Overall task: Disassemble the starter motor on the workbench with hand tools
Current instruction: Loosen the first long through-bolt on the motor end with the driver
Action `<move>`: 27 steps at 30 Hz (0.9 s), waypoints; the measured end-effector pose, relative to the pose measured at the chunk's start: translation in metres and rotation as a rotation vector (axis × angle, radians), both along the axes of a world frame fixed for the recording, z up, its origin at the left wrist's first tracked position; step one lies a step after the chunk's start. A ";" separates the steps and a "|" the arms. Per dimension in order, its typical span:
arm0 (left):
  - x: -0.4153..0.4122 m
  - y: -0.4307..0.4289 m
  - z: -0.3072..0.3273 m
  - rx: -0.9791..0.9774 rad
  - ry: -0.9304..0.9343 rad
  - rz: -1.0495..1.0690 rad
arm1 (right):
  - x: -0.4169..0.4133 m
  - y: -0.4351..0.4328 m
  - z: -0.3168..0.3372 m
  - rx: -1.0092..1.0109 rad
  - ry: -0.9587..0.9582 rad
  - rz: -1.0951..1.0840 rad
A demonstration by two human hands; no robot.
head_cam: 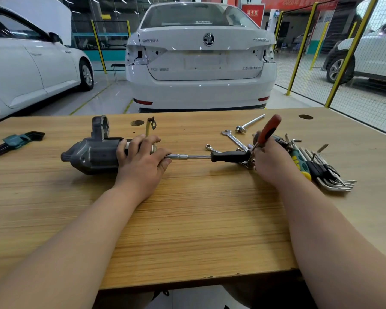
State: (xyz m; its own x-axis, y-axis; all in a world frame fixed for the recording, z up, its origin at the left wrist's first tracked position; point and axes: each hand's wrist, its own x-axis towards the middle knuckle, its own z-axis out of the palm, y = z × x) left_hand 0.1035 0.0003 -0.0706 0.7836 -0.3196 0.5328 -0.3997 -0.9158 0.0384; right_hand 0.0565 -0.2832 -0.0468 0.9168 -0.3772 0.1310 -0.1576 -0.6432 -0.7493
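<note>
A white car (201, 63) stood rear-on just beyond the far edge of our wooden counter (187, 230), which filled the lower half of the view. On the counter's left-centre the starter motor (91, 152) lay on its side, its grey nose pointing left and its mounting ear turned upward.

Our left grip (143, 158) lay over the motor's right end, fingers curled across the top of the housing and holding it down. Our right grip (270, 159) was well apart from it, at the edge of the tool pile, and was closed round the lower part of a red-handled screwdriver (270, 128), whose handle rose up and tilted to the right.

Between the two, a black-handled socket driver (230, 156) lay flat, its chrome shaft reaching left as far as the left thumb. We could not tell whether it was seated on the motor.

A heap of loose hex keys (330, 175) lay just right of the right grip. A teal hex key holder (16, 141) sat at the far left edge. A combination wrench (233, 138) lay behind the driver's handle.
</note>
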 end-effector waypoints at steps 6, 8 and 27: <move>0.001 0.001 -0.001 0.001 -0.008 -0.013 | -0.001 -0.005 -0.002 0.288 -0.191 -0.011; 0.001 0.002 -0.001 0.003 -0.009 -0.016 | 0.000 -0.007 -0.003 0.431 -0.188 -0.028; -0.006 0.003 0.000 -0.083 0.027 -0.054 | 0.007 -0.004 -0.002 0.938 -0.077 -0.044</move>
